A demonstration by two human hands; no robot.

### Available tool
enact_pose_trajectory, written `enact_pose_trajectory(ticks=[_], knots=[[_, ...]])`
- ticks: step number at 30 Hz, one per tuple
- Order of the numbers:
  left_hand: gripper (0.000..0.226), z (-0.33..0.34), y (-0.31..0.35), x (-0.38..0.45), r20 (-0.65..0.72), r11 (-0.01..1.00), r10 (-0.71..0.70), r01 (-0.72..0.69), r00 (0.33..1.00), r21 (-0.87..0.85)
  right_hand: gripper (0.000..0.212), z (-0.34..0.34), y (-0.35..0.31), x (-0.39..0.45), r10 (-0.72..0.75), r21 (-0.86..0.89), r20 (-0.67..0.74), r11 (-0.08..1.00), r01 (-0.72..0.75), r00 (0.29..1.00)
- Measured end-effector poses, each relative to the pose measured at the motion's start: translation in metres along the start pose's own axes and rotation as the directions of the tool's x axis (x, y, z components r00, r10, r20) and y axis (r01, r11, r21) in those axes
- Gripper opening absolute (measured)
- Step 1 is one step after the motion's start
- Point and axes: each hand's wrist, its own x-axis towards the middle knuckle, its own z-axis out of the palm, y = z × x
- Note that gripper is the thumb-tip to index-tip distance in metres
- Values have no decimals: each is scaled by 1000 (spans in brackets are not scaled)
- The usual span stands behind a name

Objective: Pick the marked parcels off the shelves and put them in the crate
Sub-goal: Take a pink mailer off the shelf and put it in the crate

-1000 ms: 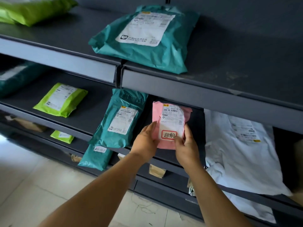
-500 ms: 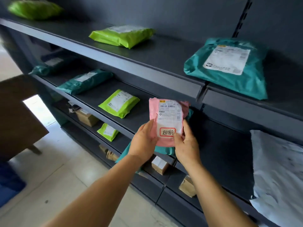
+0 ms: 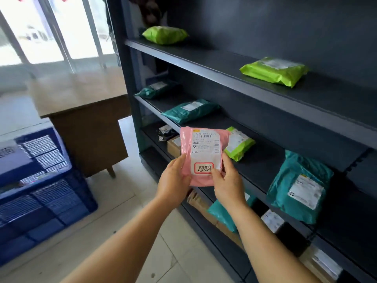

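Pink plastic, upright with its long axis running top to bottom, makes up the parcel [image 3: 204, 156] that is held in the air in front of the shelves [image 3: 265, 123], clear of every board. It is gripped at its lower edge from both sides: the left hand [image 3: 174, 185] is wrapped round the lower left corner, and the right hand [image 3: 227, 183] is pinched on the lower right corner, its thumb laid just beside the red-bordered sticker [image 3: 203, 168] on the white label. Both hands are thus closed on the parcel, and nothing else is carried. The blue crate [image 3: 47, 193] is seen on the floor well to the left of the parcel and lower down, with a wooden table [image 3: 87, 123] standing between the crate and the shelf end. Since the crate lies on the left hand's side, that hand is judged to be the nearer one, and the coming move is expected to be a carry leftward and downward, away from the shelves. The inside of the crate is only partly shown, so the free space there cannot be judged.
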Motion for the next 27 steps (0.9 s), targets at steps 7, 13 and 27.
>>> enact_pose_trajectory(ticks=[7,13,27], knots=[[58,-113,-80,-2,-134,997,-78,77,988,-8,45,128,-60,-1,-107,82,143,992,96,984],[52,-199,-140,-11,-287,990,-131,141,949,14,44,229,-104,-3,-174,162,298,978,130,938],[50,-345,-271,18,-534,917,-371,390,760,-82,50,455,-177,31,-264,240,605,960,145,751]])
